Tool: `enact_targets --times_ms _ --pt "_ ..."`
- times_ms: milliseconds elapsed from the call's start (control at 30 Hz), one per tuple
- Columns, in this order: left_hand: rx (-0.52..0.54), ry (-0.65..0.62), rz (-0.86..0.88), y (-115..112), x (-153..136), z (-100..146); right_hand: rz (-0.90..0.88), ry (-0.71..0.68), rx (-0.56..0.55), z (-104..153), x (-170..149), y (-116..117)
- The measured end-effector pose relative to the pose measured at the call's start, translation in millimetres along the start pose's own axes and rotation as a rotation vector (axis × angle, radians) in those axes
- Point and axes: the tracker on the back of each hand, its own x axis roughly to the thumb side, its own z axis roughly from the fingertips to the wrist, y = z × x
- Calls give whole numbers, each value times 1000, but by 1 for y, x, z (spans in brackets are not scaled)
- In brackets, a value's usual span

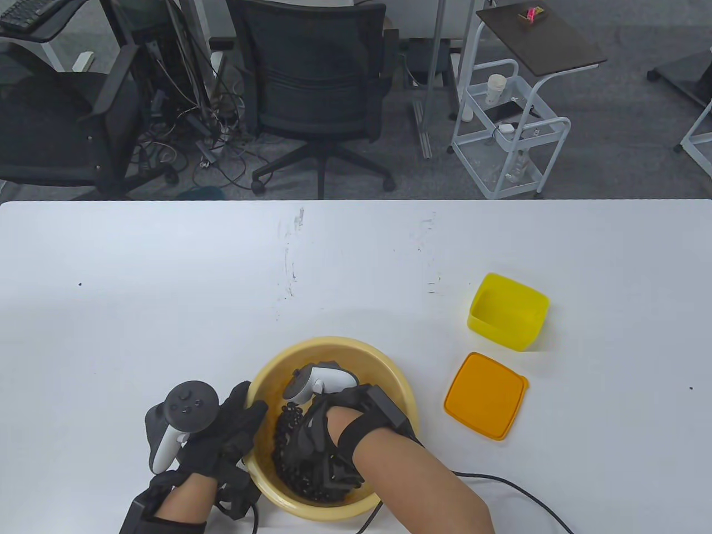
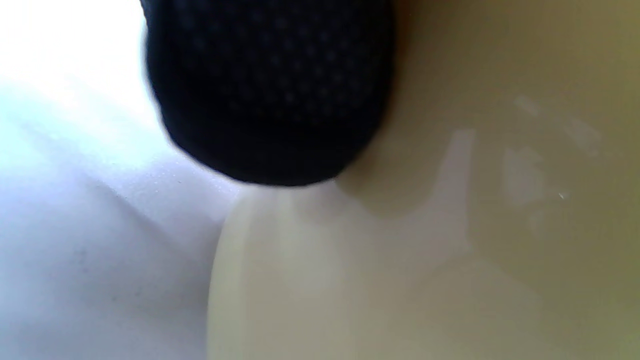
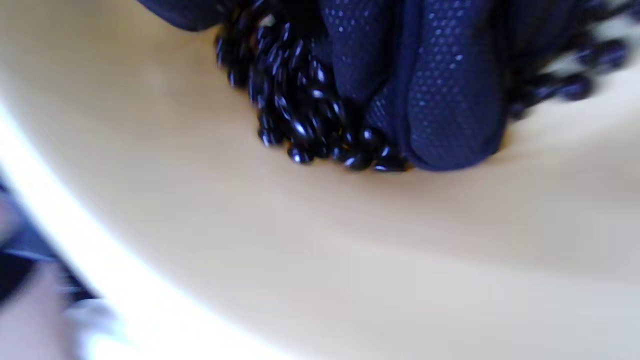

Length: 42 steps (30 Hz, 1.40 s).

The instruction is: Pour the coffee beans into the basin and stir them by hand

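A round yellow basin (image 1: 392, 384) stands at the table's near edge with dark coffee beans (image 1: 286, 428) heaped in its left half. My right hand (image 1: 320, 445) is down inside it, palm down, its fingers (image 3: 450, 100) pushed into the glossy beans (image 3: 300, 115) and touching the basin's floor (image 3: 300, 250). Outside the basin's left rim lies my left hand (image 1: 233, 428), fingers stretched along the wall. In the left wrist view a gloved fingertip (image 2: 270, 100) presses against the basin's outer wall (image 2: 450, 225), just above the white table (image 2: 75, 250).
An empty yellow square container (image 1: 509, 311) sits to the right of the basin, with its orange lid (image 1: 485, 396) flat on the table in front of it. A black cable (image 1: 500, 484) trails from my right forearm. Office chairs and a cart stand beyond the table's far edge.
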Motion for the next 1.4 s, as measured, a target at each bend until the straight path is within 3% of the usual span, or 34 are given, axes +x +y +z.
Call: enact_targets --times_ms 100,233,367,467,700,833,933,1100,1233,1400 --pt "-2 -5 -10 0 0 0 -45 -137 -37 0 8 -8" --pt "-3 -5 -12 0 0 0 -84 -189 -120 5 10 -21" --pt "-8 -12 -4 0 0 -1 71 -144 -399 17 12 -38" --pt "-8 -12 -5 0 0 0 207 -73 -515 25 14 -45" --pt "-8 -10 0 0 0 0 368 84 -643 33 16 -44" --pt "-5 -6 4 0 0 0 536 305 -716 38 10 -45" --pt "-3 -3 8 0 0 0 631 459 -679 38 2 -42" --pt "0 -1 11 0 0 0 511 519 -485 36 -16 -35" --pt "2 0 5 0 0 0 329 438 -255 24 -25 -22" --pt "4 1 0 0 0 0 117 173 -56 7 -15 -7"
